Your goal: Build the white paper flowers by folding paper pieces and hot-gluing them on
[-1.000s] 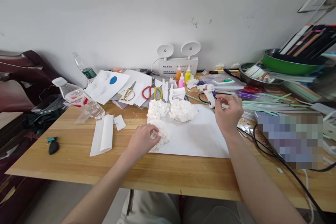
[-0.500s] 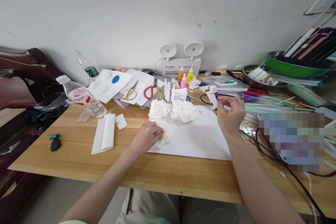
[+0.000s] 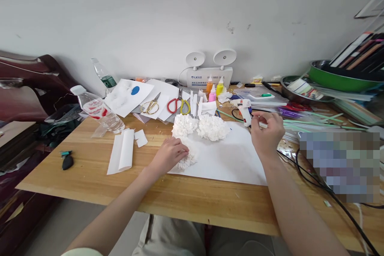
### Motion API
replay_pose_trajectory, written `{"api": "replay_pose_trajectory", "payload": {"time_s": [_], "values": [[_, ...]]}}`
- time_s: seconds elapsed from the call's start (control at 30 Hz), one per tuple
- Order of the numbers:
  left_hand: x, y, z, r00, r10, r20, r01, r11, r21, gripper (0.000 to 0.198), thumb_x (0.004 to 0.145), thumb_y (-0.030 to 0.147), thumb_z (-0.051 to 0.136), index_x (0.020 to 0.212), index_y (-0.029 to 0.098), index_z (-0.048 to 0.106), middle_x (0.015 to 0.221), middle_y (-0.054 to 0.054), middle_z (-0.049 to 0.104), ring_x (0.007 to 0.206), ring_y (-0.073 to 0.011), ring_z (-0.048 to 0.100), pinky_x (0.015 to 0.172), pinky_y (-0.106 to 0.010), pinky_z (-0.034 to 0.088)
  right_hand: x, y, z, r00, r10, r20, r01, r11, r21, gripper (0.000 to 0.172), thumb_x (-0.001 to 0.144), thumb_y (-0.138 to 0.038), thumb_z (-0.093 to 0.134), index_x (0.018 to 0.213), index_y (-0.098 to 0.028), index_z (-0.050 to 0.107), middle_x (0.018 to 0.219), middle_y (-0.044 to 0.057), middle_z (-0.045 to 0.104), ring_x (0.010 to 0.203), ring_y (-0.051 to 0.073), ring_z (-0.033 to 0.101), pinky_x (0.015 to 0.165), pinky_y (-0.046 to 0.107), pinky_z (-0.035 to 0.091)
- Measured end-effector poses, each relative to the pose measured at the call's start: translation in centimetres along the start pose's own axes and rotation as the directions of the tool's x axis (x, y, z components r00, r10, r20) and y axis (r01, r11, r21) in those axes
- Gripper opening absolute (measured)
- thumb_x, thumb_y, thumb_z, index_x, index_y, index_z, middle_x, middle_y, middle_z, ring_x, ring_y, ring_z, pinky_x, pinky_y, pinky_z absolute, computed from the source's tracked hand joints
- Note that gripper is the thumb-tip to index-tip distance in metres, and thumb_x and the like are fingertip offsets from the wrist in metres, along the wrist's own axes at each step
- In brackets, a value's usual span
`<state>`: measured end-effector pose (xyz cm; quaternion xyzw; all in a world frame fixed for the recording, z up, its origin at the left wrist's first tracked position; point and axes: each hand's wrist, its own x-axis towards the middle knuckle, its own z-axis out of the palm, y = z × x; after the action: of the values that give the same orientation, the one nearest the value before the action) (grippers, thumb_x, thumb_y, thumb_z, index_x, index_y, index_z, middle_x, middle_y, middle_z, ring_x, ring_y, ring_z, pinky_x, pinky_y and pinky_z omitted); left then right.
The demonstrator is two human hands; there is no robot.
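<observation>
My left hand [image 3: 171,154] has its fingers bent together at a small white ruffled paper piece [image 3: 186,162], which lies on a white paper sheet [image 3: 228,164]. The palm covers part of that piece. Just behind it sit two fuller white ruffled paper clusters [image 3: 184,125], side by side. My right hand [image 3: 268,133] is raised over the sheet's right edge, thumb and fingertips pinched together; anything between them is too small to make out. A white hot glue gun [image 3: 244,111] stands just left of the right fingertips, apart from them.
Gold scissors [image 3: 150,106], red-and-yellow-handled pliers [image 3: 179,106] and paint bottles [image 3: 212,94] are along the back. Water bottles [image 3: 100,112] and a folded paper [image 3: 121,152] stand or lie left. Right are black cables [image 3: 312,178], a metal bowl [image 3: 289,88] and a green bowl [image 3: 336,80].
The whole scene has shifted slightly to the right in view. Both hands hold nearly the same poses, the left at the small ruffled piece, the right beside the glue gun.
</observation>
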<state>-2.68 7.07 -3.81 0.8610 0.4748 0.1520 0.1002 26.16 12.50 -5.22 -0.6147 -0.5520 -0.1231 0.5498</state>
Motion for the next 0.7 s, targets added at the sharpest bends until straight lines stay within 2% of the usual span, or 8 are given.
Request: {"api": "replay_pose_trajectory", "payload": {"time_s": [0.13,0.33,0.7], "values": [[0.0,-0.3,-0.4,0.999,0.040,0.016,-0.040,0.999,-0.010,0.019,0.083,0.029,0.049,0.080,0.019,0.064,0.071,-0.002,0.056,0.073,-0.0140,0.049,0.073,-0.027,0.035,0.0,0.0,0.0,1.000,-0.003,0.003,0.003,1.000,-0.002,0.014,0.074,-0.016,0.049,0.077,-0.017,0.062,0.068,0.004,0.052,0.068,0.018,0.048,0.068,0.033,0.041],[-0.8,-0.8,-1.1,0.999,0.035,0.020,-0.034,0.998,-0.055,0.018,0.082,0.030,0.049,0.086,0.020,0.064,0.073,-0.002,0.057,0.075,-0.0146,0.050,0.074,-0.028,0.035,0.1,-0.1,-0.1,1.000,0.013,0.010,-0.013,1.000,-0.002,0.014,0.074,-0.017,0.048,0.077,-0.019,0.062,0.068,0.004,0.052,0.069,0.019,0.048,0.068,0.033,0.041],[0.3,-0.1,-0.3,1.000,-0.002,0.003,0.001,0.999,0.035,0.016,0.080,0.024,0.049,0.074,0.020,0.064,0.073,-0.003,0.057,0.076,-0.0157,0.049,0.074,-0.029,0.034,0.1,-0.1,0.0,1.000,0.002,0.011,-0.002,1.000,-0.004,0.014,0.072,-0.017,0.048,0.075,-0.019,0.061,0.066,0.002,0.050,0.066,0.018,0.047,0.069,0.033,0.040]]}}
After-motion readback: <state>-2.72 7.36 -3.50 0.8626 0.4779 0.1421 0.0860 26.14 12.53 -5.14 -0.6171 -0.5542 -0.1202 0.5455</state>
